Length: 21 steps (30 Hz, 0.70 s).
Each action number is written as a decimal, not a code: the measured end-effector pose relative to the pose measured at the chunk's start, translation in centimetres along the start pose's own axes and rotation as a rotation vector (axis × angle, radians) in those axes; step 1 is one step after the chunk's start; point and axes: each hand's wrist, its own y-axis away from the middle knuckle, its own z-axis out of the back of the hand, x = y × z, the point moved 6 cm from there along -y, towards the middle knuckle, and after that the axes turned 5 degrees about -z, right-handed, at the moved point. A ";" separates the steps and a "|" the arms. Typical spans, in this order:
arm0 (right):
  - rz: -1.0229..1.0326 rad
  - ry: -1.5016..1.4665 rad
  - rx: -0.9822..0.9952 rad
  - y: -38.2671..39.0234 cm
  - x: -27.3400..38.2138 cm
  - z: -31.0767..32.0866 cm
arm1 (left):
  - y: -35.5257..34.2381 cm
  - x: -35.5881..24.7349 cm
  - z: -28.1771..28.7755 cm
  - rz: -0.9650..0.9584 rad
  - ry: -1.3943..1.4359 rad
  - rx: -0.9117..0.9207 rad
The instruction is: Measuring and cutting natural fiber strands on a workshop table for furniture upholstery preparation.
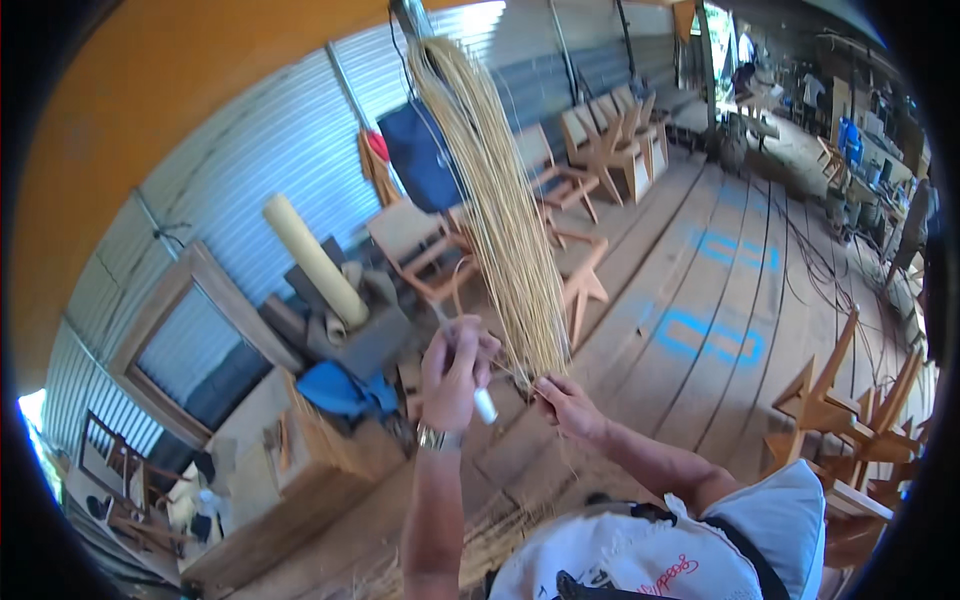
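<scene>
A long bundle of pale straw-coloured strands (500, 200) hangs from a metal post (408, 18) down to about hand height. My left hand (450, 365) is closed round a knife with a white handle (484, 402), its thin blade pointing upward, just left of the bundle's lower part. My right hand (565, 405) pinches some strands at the bundle's lower end, where a few loose fibres trail down. A watch (438, 438) is on my left wrist.
Wooden chairs (610, 140) line the corrugated wall behind the bundle. A cream roll (315, 260), a framed panel (150, 340) and a wooden workbench (255, 450) stand at left. Wooden chair frames (830, 410) crowd the right. Co-workers (815, 95) are far back beyond the plank floor (680, 290).
</scene>
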 end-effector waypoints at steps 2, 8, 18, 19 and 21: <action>0.186 0.165 -0.230 2.4 3.6 0.3 | 3.6 -2.1 1.7 -0.042 -0.152 -0.188; 1.064 0.788 -0.610 -5.8 25.3 -1.8 | 11.2 2.9 8.3 0.125 -0.221 -0.352; 0.731 1.168 -1.025 -22.7 46.2 -6.0 | 25.7 9.4 13.4 0.475 -0.054 -0.562; 0.659 1.293 -1.044 -23.2 46.6 -5.6 | 26.6 9.5 14.1 0.478 -0.052 -0.567; 0.584 1.419 -1.055 -23.4 46.4 -5.0 | 28.5 9.5 15.6 0.472 0.015 -0.675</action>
